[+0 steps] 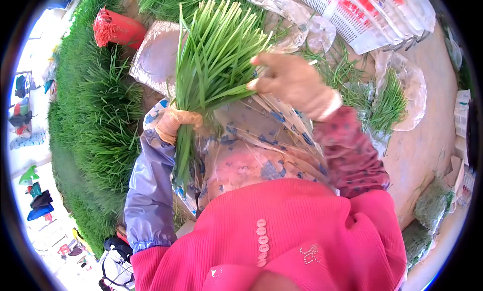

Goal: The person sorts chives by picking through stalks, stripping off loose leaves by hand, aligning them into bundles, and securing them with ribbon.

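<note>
A large bunch of long green stalks [214, 54] fans out in front of me, with pale cut ends toward the top. My left hand [176, 124] is wrapped round its lower part, and some leaves hang below that fist. At the right side of the bunch, my right hand [297, 82] has its thumb and fingers bent round the pale end of a few stalks; it is somewhat blurred. Behind the bunch lies a flat whitish board [158, 57]. Clear plastic over a blue-patterned cloth [261, 125] covers my lap.
Dense piles of green stalks [103, 135] run along the left. A red bundle of ties [118, 29] stands at the upper left. White plastic baskets [352, 19] are at the upper right. Loose greens [390, 102] lie on plastic sheeting at the right, and filled bags [432, 203] sit at the lower right.
</note>
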Motion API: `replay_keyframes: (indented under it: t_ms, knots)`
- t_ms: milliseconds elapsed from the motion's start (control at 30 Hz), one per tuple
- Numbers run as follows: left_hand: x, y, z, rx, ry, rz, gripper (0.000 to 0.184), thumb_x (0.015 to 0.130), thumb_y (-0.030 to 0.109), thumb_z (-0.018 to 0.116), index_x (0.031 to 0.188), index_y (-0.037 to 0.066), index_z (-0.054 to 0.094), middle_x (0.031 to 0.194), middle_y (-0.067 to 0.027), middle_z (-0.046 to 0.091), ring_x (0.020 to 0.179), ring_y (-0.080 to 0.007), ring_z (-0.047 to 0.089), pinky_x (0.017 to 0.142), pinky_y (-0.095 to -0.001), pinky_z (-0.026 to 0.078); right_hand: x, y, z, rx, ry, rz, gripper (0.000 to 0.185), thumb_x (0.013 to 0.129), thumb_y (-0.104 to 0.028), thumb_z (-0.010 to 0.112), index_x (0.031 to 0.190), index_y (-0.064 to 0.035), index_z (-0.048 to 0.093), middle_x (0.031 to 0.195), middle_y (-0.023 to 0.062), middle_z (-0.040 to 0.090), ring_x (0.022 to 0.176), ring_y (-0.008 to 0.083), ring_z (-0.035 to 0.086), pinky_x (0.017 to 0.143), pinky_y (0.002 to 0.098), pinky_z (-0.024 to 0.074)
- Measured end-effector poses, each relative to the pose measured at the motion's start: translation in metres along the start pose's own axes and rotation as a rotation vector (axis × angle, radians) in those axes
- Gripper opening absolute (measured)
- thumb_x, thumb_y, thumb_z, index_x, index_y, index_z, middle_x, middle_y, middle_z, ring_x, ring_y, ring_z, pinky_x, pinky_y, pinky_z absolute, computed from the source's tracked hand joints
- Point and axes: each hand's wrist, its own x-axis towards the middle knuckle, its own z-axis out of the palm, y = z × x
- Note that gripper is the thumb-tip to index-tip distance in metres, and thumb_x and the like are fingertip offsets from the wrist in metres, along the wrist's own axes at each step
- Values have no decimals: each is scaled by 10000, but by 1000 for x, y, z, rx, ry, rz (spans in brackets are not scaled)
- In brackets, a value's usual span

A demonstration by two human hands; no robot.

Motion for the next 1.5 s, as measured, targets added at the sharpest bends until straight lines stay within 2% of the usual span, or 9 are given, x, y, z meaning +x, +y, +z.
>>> replay_keyframes:
  t_ms: [167, 400, 467, 600, 967, 1233, 1333, 1433, 1500]
  knots:
    - [3, -6, 10, -7, 99, 7, 361, 702, 1, 727, 1027, -22, 573, 723, -99, 583, 602, -188, 535, 527, -299, 428, 35, 9, 45, 166, -92, -129, 231, 892, -238, 594, 845, -13, 607, 697, 76, 627, 673, 164, 620, 592, 364, 482]
    - [3, -10, 11, -45, -18, -12, 311, 695, -32, 683, 993, -25, 596, 759, -87, 600, 608, -171, 575, 519, -292, 466, 3, 34, 8, 1274, -875, 2, 178, 895, -138, 564, 825, 15, 621, 533, -6, 508, 436, 67, 478, 407, 215, 350]
    - [11, -14, 6, -15, -24, -3, 314, 692, -33, 674, 997, -28, 600, 763, -89, 603, 599, -167, 571, 507, -291, 459, -14, 33, 26, 1531, -384, 98, 175, 896, -139, 545, 829, 5, 619, 525, -10, 509, 430, 77, 483, 403, 224, 360]
    - [14, -12, 7, 68, -47, 8, 351, 685, -58, 645, 1034, -32, 605, 759, -89, 600, 569, -164, 545, 472, -305, 427, -3, 50, -21, 1811, -597, -925, 150, 930, -218, 462, 873, -125, 566, 466, -65, 463, 381, 108, 425, 403, 302, 396]
    - [36, -29, 12, 76, -210, -113, 355, 690, -78, 698, 1026, -28, 594, 704, -93, 587, 542, -166, 537, 460, -310, 415, -17, 58, -80, 2384, -61, -714, 218, 741, -126, 694, 594, -151, 534, 646, -67, 568, 619, 75, 516, 567, 228, 411]
    - [30, -46, -12, 15, -204, -135, 447, 667, -109, 680, 1077, -6, 538, 695, -107, 548, 504, -196, 487, 444, -331, 396, -90, 190, -211, 2054, 566, -772, 39, 709, -51, 639, 741, -53, 616, 651, -6, 582, 586, 138, 550, 623, 298, 477]
    - [40, -68, -35, -43, -318, -124, 298, 732, -69, 666, 990, 8, 537, 677, -102, 537, 509, -193, 485, 450, -323, 398, -93, 201, -183, 1558, 908, 203, 90, 769, -99, 614, 811, -22, 632, 713, 27, 623, 652, 162, 589, 646, 351, 486]
    - [30, -46, -10, 52, -168, -164, 343, 665, -120, 645, 990, -53, 560, 647, -118, 533, 525, -214, 502, 485, -346, 426, -87, 145, -114, -662, 521, 607, 253, 857, -213, 625, 1053, -54, 636, 944, 68, 690, 821, 127, 625, 642, 308, 475]
    - [28, -43, -6, 2, -161, -175, 375, 661, -122, 647, 1019, -57, 558, 665, -122, 543, 535, -214, 510, 491, -345, 431, -80, 92, -87, 228, 444, 452, 446, 820, -246, 679, 1214, -57, 587, 1038, 93, 686, 833, 125, 622, 664, 295, 492]
